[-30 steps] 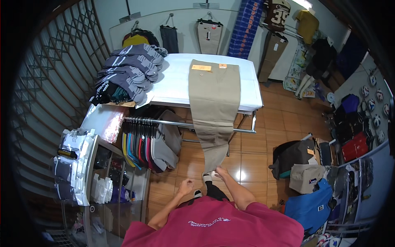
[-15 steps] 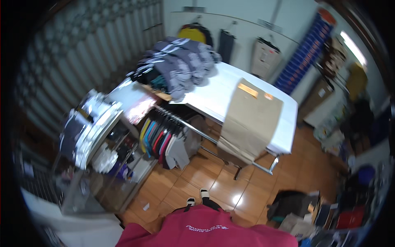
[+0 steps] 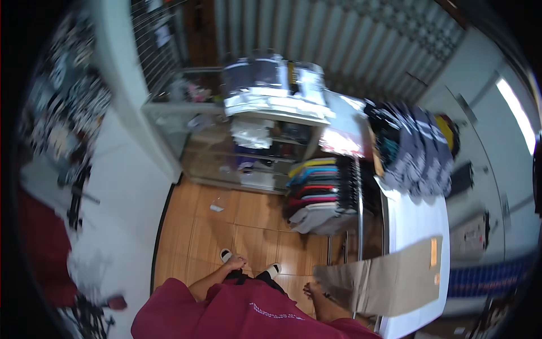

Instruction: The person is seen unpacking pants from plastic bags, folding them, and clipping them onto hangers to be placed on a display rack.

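Note:
My left hand (image 3: 236,262) hangs low in front of me above the tiled floor, its fingers curled in and nothing visible in them. Farther right, my right hand (image 3: 312,291) is lowered with its fingers somewhat apart and holds nothing I can see. Closest to it is a tan folded garment (image 3: 395,277), which looks like trousers, draped over the white table (image 3: 415,212) and a metal rail (image 3: 360,226). In the picture the hand lies close to the garment's hanging end; whether they touch, I cannot tell.
Clothes in several colours (image 3: 316,192) hang from the rail. Grey garments (image 3: 420,152) are piled on the table's far end. Ahead stands a glass display case (image 3: 237,169) with wrapped packs (image 3: 271,85) on top. A white wall (image 3: 127,192) is at my left; a paper scrap (image 3: 217,204) lies on the floor.
My view has swung left, so the table, rail and clothes now sit farther right. Both hands now show plainly beside my body. The tan garment still lies over the table.

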`<state>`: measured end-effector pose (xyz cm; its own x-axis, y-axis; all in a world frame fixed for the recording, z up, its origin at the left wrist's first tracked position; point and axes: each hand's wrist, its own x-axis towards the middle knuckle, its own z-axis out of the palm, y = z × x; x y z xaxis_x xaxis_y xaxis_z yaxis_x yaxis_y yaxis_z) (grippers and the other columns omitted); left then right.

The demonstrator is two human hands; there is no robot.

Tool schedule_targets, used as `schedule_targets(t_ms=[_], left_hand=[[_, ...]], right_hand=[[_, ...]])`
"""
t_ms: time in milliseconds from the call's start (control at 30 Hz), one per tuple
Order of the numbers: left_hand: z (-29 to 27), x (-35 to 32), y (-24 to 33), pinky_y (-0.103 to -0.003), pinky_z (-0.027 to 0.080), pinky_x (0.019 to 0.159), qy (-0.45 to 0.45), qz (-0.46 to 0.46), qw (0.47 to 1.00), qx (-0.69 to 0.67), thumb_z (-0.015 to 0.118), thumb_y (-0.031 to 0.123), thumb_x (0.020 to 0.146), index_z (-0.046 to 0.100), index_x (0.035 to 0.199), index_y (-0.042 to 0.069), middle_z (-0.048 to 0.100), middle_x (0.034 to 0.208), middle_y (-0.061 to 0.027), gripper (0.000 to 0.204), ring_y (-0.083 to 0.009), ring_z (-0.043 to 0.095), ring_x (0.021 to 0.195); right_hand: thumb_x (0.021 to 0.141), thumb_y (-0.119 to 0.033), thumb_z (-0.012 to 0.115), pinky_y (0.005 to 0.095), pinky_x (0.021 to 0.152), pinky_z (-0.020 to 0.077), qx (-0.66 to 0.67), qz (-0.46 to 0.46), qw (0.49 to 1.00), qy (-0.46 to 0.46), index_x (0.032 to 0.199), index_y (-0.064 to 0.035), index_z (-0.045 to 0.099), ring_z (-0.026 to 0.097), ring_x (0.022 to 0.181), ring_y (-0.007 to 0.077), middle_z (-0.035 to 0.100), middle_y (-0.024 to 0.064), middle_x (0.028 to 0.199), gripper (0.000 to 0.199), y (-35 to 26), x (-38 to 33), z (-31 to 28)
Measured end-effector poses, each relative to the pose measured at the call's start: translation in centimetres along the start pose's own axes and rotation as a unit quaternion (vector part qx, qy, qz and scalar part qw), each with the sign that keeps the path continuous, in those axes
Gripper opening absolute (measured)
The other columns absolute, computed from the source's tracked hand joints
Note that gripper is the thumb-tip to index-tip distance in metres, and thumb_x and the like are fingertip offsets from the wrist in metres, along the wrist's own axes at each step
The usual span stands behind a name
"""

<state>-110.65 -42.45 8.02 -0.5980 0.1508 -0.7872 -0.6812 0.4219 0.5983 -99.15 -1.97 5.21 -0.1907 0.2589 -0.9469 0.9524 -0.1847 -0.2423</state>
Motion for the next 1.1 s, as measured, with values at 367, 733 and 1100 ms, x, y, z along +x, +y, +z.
schedule_targets(t_ms=[367,733,1100], left_hand=[[-5.4,-8.7,-21.7,-0.034,0.052,0.06,0.316,-0.255,0.85,-0.335,0.069,0.016,0.079,0.065,0.088,0.005,0.066,0.076,-0.0061,0.014,-0.0173,0.063,0.066],[-10.6,-14.6,-21.6,-0.027,0.047,0.059,0.506,0.03,0.722,-0.471,0.062,0.019,0.085,0.068,0.091,0.002,0.065,0.075,-0.0046,0.019,-0.0134,0.06,0.066],[-30.2,-27.3,-12.0,-0.024,0.046,0.07,0.643,0.246,0.531,-0.494,0.067,0.024,0.091,0.055,0.122,0.007,0.065,0.102,-0.0013,0.037,-0.0104,0.062,0.093]], right_hand=[[0.089,-0.019,0.053,0.0365,0.046,0.0497,-0.116,-0.15,0.982,-0.01,0.089,-0.0061,0.06,0.061,0.052,0.0249,0.061,0.0103,0.067,0.015,-17.9,0.8,12.8],[0.089,-0.018,0.058,0.0438,0.077,0.0525,-0.376,-0.197,0.866,-0.266,0.118,-0.0025,0.056,0.065,0.096,0.029,0.065,0.0127,0.109,0.032,-14.1,-8.5,40.0],[0.093,-0.019,0.055,0.0319,0.07,0.0514,-0.428,-0.357,0.703,-0.442,0.117,-0.0072,0.055,0.065,0.088,0.0199,0.067,0.0087,0.105,0.027,-21.0,-25.6,64.7]])
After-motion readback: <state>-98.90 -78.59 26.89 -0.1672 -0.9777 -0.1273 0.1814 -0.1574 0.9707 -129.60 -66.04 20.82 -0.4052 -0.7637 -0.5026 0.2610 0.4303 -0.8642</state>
